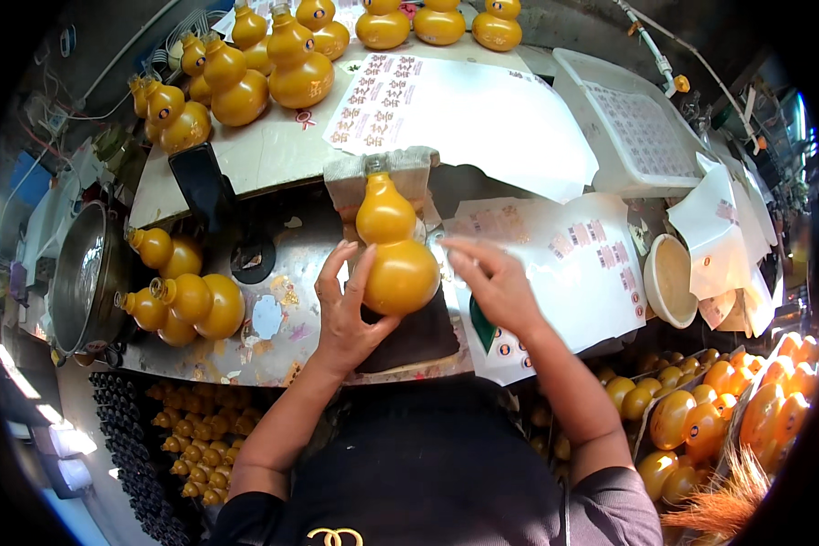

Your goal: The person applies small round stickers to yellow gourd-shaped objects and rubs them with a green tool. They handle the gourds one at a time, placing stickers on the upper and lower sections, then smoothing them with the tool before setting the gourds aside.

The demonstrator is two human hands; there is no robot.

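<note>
A glossy yellow gourd-shaped bottle (399, 273) lies in front of me, its clear glass neck pointing away and resting on a folded grey cloth (346, 187). My left hand (350, 309) is closed around the bottle's lower left side, thumb under the base and fingers along the bulb. Beside the bottle's right edge is my right hand (500, 287), thumb and forefinger drawn together; whatever small thing they hold is too unclear to name. A dark green flat piece (483, 326) lies below my right wrist. White decal sheets (555, 314) are spread to the right.
More yellow gourd bottles (300, 77) stand on the far table, others (214, 305) at left by a phone (200, 182) on a stand. A metal basin (89, 273) is far left. A white tray (564, 77) and round bowl (672, 282) are right. Crated gourds (673, 419) sit below.
</note>
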